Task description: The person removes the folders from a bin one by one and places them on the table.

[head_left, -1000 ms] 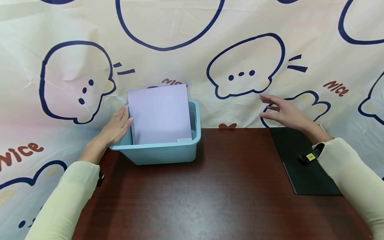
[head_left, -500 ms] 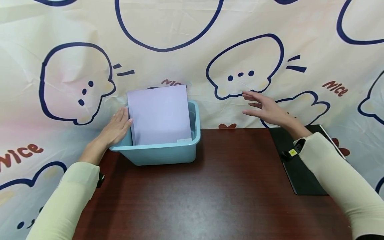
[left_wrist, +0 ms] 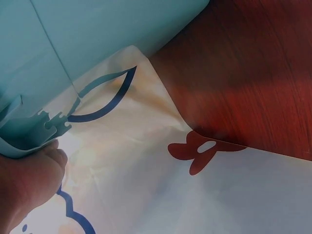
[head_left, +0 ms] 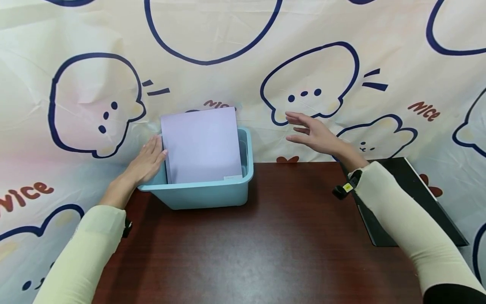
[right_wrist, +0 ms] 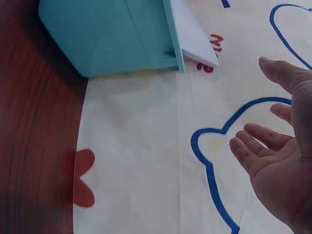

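1. We find the left hand flat against the left wall of the bin, fingers straight and together, steadying it. It grips nothing.
2. The right hand is in the air to the right of the bin, well clear of it, fingers spread wide and empty, palm turned toward the bin.
3. The folder, pale lilac, stands upright in the bin and leans toward the backdrop; its upper half rises above the rim. The bin sits at the back edge of the bench, touching the backdrop.
4. We judge the step in hand to be a reach by the right hand toward the folder or the bin's right side, with the left hand bracing.
5. The next move, in our judgement, calls for the right hand to close the remaining gap and meet the folder's free right edge without tipping the bin.
6. A black pad lies at the right of the bench, partly covered by the right sleeve.
7. Hidden: the folder's lower part and the bin's floor. The left wrist view shows only a fingertip on the bin's edge; we cannot tell whether anything else lies in the bin.
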Demonstrator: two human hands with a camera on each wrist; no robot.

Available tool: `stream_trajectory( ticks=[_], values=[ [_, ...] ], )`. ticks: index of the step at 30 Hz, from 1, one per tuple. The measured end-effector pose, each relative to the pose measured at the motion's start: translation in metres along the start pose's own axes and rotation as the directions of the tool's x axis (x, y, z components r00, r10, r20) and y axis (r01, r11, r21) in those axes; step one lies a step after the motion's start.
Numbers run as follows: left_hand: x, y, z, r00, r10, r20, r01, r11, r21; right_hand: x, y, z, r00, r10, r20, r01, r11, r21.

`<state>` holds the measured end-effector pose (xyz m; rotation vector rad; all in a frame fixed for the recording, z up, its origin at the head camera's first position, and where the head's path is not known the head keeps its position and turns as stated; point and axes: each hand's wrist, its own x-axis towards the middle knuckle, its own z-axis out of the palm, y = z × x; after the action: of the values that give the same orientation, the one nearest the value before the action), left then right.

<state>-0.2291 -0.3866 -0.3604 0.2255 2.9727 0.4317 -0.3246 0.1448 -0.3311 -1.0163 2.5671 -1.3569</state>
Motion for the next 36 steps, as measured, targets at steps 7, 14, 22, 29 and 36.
stream_trajectory(
  ticks=[7, 14, 22, 29, 36],
  values=[
    [-0.001, 0.001, 0.001, 1.0, -0.001, -0.012, 0.001, 1.0, -0.008, 0.019, -0.01, 0.015, 0.999, -0.032, 0.03, 0.03, 0.998, 0.048],
    [-0.001, 0.0, 0.001, 1.0, -0.002, -0.01, 0.002, 1.0, -0.003, 0.035, -0.02, 0.026, 0.999, -0.038, 0.038, 0.035, 0.997, 0.066],
    [0.0, -0.001, 0.001, 1.0, 0.002, -0.008, -0.002, 1.0, -0.004, 0.047, -0.02, 0.038, 0.997, -0.064, 0.052, 0.059, 0.994, 0.096],
    [0.0, -0.001, 0.002, 1.0, 0.012, -0.021, -0.012, 1.0, -0.019, 0.054, -0.018, 0.048, 0.997, -0.045, 0.063, 0.036, 0.991, 0.132],
    [-0.001, 0.0, 0.002, 1.0, 0.007, -0.02, -0.007, 1.0, -0.015, 0.061, -0.019, 0.061, 0.997, -0.01, 0.073, -0.001, 0.989, 0.146]
  ],
)
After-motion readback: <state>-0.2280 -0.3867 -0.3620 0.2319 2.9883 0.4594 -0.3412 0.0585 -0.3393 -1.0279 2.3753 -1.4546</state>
